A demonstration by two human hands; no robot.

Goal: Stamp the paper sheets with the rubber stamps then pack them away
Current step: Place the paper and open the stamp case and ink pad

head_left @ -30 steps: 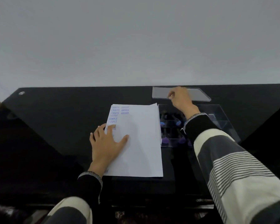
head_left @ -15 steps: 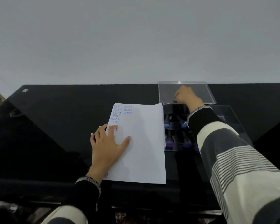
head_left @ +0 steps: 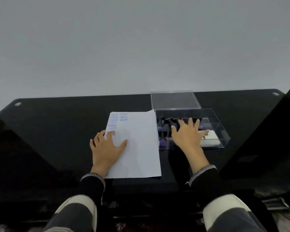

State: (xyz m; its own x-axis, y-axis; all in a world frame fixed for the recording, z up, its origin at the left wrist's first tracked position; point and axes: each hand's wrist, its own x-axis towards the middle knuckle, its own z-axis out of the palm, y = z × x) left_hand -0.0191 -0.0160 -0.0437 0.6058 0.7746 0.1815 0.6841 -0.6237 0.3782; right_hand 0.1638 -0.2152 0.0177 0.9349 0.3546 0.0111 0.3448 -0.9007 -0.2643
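Head view: we see two hands, well apart. Left hand (head_left: 107, 149) lies flat, fingers spread, palm pressing on the paper sheets (head_left: 137, 148); thumb points toward the right hand. Right hand (head_left: 187, 137) is spread wide, fingers straight, hovering over or resting on the open top of the clear box (head_left: 223, 131); we cannot tell if it touches, and it grips nothing.

Counts: one stack of sheets, more than one by the fanned far edge, exact number unclear. Blue stamp marks (head_left: 117, 120) sit at the stack's far left corner, just beyond the left fingertips; we read "SAMPLE" several times and "AMENDED" in a second column. One clear box, divided into compartments, just right of the sheets. Rubber stamps (head_left: 162, 131) stand inside it, dark handles with purple ends; we count at least three, the rest are hidden under the right hand. One white pad-like item (head_left: 209, 139) lies in the box's near compartment, right of the right thumb, partly covered by it. One clear lid (head_left: 174, 99) lies flat beyond the box, off it, touching or just beside its far edge.

Everything sits on a black glossy table (head_left: 57, 131). A pale wall (head_left: 141, 47) rises behind. Both sleeves are dark at the cuff with pale and grey bands.
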